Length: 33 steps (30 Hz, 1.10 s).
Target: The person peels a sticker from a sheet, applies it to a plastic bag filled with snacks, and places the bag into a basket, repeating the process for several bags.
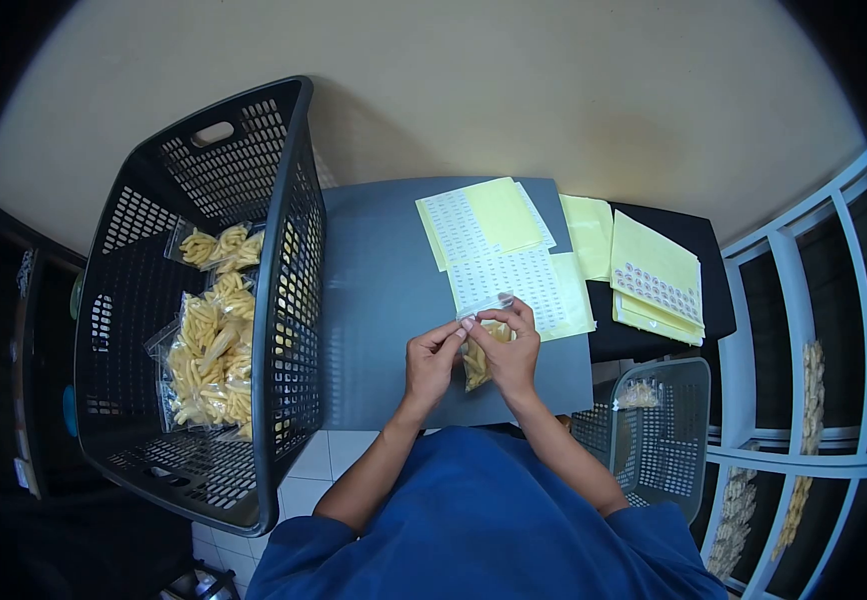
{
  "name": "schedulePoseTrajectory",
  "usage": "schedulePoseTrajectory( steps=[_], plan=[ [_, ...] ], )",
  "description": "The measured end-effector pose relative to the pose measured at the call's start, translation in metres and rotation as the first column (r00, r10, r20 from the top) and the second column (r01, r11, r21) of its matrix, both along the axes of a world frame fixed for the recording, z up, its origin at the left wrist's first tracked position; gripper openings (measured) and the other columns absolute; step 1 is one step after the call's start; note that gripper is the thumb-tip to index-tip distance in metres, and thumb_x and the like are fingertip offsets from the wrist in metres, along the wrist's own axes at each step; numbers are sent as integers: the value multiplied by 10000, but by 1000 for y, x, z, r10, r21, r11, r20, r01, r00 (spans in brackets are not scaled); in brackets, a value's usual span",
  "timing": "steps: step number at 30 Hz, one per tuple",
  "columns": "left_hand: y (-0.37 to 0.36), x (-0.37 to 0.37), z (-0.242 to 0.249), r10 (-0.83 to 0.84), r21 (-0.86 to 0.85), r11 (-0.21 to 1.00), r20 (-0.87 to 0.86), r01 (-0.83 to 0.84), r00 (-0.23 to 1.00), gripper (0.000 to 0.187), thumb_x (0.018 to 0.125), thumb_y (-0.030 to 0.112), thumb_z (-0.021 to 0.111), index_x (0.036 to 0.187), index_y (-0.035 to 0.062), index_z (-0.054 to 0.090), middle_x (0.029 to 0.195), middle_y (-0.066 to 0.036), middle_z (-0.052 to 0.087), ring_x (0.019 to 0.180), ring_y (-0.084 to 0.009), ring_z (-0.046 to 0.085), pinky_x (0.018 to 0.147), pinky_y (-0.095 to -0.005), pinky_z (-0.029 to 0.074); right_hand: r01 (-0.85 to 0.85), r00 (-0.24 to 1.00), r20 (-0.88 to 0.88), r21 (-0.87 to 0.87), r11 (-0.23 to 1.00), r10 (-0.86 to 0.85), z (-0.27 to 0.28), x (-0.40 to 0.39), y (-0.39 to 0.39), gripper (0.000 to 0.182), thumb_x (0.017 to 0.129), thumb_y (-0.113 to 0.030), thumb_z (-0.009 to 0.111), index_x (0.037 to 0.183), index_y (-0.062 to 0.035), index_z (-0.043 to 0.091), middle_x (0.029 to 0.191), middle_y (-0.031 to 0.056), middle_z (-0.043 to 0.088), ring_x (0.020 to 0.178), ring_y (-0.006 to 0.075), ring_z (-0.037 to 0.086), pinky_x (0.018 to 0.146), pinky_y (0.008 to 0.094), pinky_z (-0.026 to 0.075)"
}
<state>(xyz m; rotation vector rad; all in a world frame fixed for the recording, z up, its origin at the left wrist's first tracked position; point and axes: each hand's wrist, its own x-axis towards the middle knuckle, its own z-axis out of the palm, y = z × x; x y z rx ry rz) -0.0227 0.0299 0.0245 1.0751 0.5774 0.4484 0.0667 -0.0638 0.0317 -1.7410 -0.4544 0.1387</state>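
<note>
A clear plastic bag of pale yellow snack sticks hangs between my two hands near the table's front edge. My left hand pinches the bag's top edge from the left. On the other side my right hand is closed on the same top edge, its thumb near my left fingertips. The bag's lower part shows below the fingers. Just beyond my hands lie sheets of small printed labels with yellow backing paper, partly overlapping.
At the left stands a large dark basket holding several filled bags. More yellow sheets with round stickers lie on a black surface at the right. A smaller grey basket with a bag stands below, beside a metal rack.
</note>
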Motion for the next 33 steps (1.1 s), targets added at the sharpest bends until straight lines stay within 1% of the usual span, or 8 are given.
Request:
schedulePoseTrajectory(
  steps=[4,7,10,16,19,22,28,33],
  plan=[
    [4,-3,-10,14,-80,997,-20,-15,1000,238,981,120,641,1163,-13,716,1067,-83,726,982,-141,691,693,-255,579,11,993,-115,57,998,-4,-4,0,0,211,763,-151,871,912,-32,780,1065,75,558,1039,212,579,917,319,465],
    [2,-3,-7,43,-116,992,-22,-45,999,215,971,129,665,1116,-15,732,995,-59,727,906,-106,682,664,-224,549,12,994,-106,57,998,-6,-6,-1,0,203,764,-140,864,903,-23,773,1033,68,559,991,191,583,887,305,469],
    [5,-3,-2,26,67,998,-92,-20,995,195,964,112,682,1100,-11,748,875,-13,710,756,-47,603,620,-193,476,32,998,-56,44,999,-29,-11,-4,2,196,762,-134,861,887,-19,764,997,68,566,966,186,587,866,308,475],
    [11,-7,-17,43,79,996,-10,-42,999,142,970,124,684,993,-5,739,843,20,680,652,-5,512,528,-188,360,29,995,-97,19,999,-27,-7,-17,3,184,769,-142,853,863,-20,752,940,67,586,916,194,604,833,320,485],
    [7,-9,-25,142,-53,988,-25,-143,990,122,975,92,673,957,-17,725,827,-18,700,743,-60,614,667,-219,485,-32,989,-146,11,999,33,-11,-23,4,184,781,-139,838,885,-16,747,958,77,591,949,207,609,860,320,481],
    [12,-9,-39,225,-5,974,-53,-226,973,109,986,72,646,944,-16,695,842,-53,710,764,-98,657,687,-241,516,-43,996,84,32,999,40,-19,-25,-2,184,807,-125,810,926,-7,736,976,88,598,983,217,611,892,319,474],
    [35,-21,-49,307,-146,938,-71,-314,949,129,995,55,619,903,-17,672,830,-74,705,752,-120,670,700,-257,535,46,994,97,15,999,-47,-34,-3,-48,132,853,-70,747,956,4,711,1006,97,621,980,213,607,894,311,471],
    [32,-17,-53,252,25,968,-124,-251,960,156,997,78,621,895,-21,684,810,-59,704,722,-102,645,668,-250,515,188,980,67,3,982,-188,-53,31,-97,92,907,-57,696,976,2,701,984,71,645,873,146,593,795,271,481]
  ],
)
